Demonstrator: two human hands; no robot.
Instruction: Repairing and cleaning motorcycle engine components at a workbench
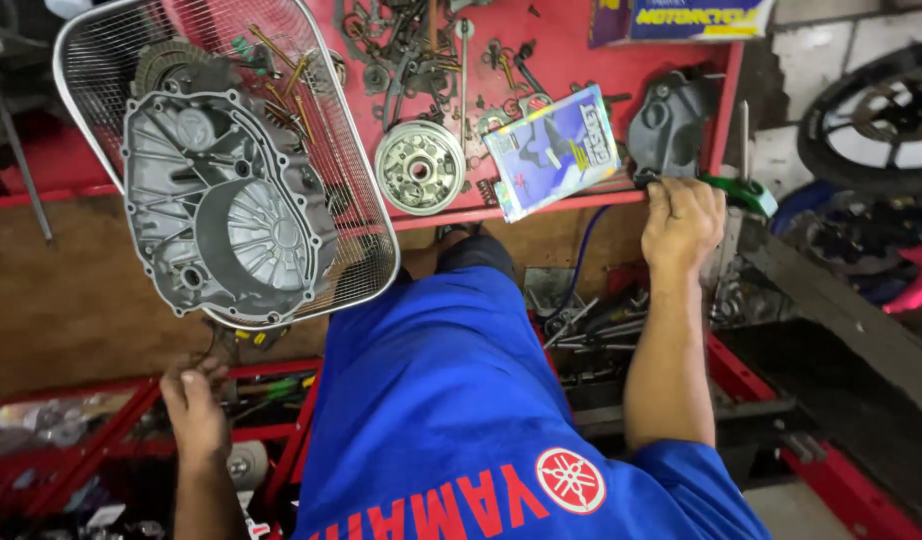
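Both hands carry nothing that can be seen. Left hand [196, 410] hangs low with fingers loosely curled, beside the red tool trolley [271, 372]; whether a small part sits in the palm cannot be told. Right hand [681, 222] is closed over the front lip of the red tray [541, 210], knuckles up, gripping the edge, just beside the dark cover piece [669, 125] and a green-handled tool [743, 192].

Blue work shirt fills the near frame. Below the right forearm, loose hand tools [596, 325] lie in a lower drawer.

Further out on the tray: blue parts packet [553, 150] lying flat, round clutch hub [419, 167] left of it, then scattered bolts and springs [421, 45] behind.

Wire basket [226, 150] overhangs the tray's left end, holding the grey engine cover [221, 205] tilted inside, with a clutch plate stack behind it.

Judgement: the basket looks poorly supported. Any pull or push on the tray with the right hand should be slow and level, and the free left hand would do well to steady the basket rim first, lest the heavy cover tip it off.
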